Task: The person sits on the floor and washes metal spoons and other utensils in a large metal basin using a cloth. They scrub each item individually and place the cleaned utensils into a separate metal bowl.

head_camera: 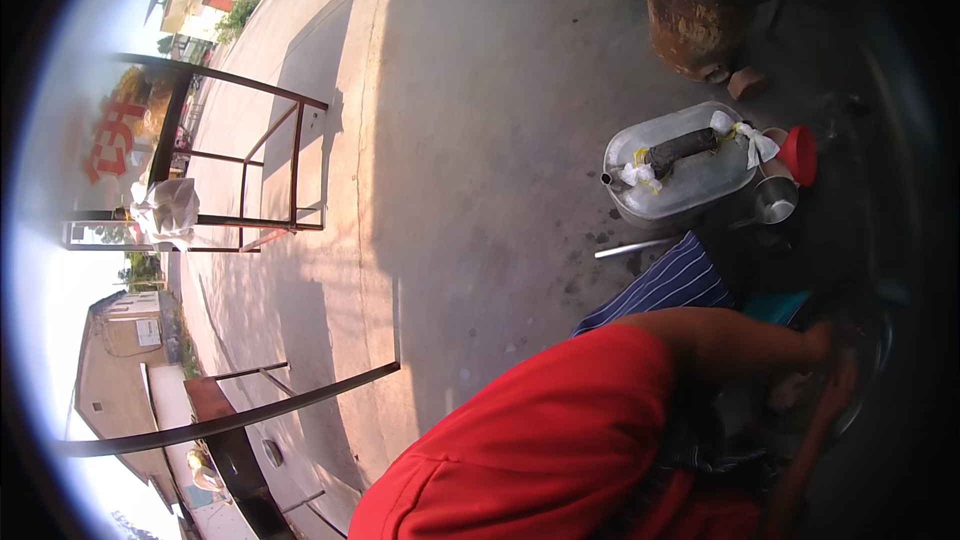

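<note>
At the lower right, in deep shade, my right hand (pixel 822 346) reaches from a red sleeve (pixel 540 405) into a round basin (pixel 855 420). My left hand (pixel 843 384) meets it there from below. Both are dim and blurred, and whether either grips anything cannot be made out. A pale lump (pixel 789 391) shows beside them in the basin. Teal cloth (pixel 776 307) and blue striped cloth (pixel 664 281) lie near my right forearm. Above the striped cloth sits a large oval metal kettle (pixel 697 184), its handle wrapped in dark material and tied with white plastic.
Around the kettle are a metal mug (pixel 775 199), a red lid-like piece (pixel 798 156) and a metal bar (pixel 631 248). A rusty drum stove (pixel 694 26) and a brick piece (pixel 746 82) stand farther up. Leftward are a metal-framed stand (pixel 295 165) and a long dark bar (pixel 300 409).
</note>
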Demonstrator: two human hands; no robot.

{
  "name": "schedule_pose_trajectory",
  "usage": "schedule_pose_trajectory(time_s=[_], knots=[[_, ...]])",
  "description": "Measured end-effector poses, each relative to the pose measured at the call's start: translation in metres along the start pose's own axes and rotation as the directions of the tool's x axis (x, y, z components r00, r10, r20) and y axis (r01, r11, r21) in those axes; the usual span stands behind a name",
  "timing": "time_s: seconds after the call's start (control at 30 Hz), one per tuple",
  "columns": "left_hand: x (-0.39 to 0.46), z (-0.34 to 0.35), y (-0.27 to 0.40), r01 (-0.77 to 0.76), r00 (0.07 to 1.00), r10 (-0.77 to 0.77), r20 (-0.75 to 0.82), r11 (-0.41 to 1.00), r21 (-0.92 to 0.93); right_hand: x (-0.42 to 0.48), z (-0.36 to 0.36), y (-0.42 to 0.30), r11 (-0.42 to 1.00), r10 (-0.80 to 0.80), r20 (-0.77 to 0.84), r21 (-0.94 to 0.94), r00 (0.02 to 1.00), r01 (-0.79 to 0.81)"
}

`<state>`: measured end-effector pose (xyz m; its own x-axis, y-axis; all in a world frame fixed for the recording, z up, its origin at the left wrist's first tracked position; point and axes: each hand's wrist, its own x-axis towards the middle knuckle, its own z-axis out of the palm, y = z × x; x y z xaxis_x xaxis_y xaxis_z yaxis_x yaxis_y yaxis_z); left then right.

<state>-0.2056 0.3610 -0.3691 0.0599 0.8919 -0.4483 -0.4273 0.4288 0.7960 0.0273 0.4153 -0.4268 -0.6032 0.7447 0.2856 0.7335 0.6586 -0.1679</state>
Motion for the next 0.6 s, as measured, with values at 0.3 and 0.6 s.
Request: schedule_pose_trajectory(time_s=[0.3,0.6], knots=[[0.013,-0.003,-0.019,-0.094,0.995,0.086,0.039,0.845,0.526,0.005,-0.058,-0.098,0.988,-0.145,0.152,0.081,0.978,0.134],[-0.004,-0.015,0.023,0.042,0.974,-0.089,0.208,0.974,0.221,0.008,-0.078,-0.144,0.889,0.154,0.058,0.427,0.986,-0.164]])
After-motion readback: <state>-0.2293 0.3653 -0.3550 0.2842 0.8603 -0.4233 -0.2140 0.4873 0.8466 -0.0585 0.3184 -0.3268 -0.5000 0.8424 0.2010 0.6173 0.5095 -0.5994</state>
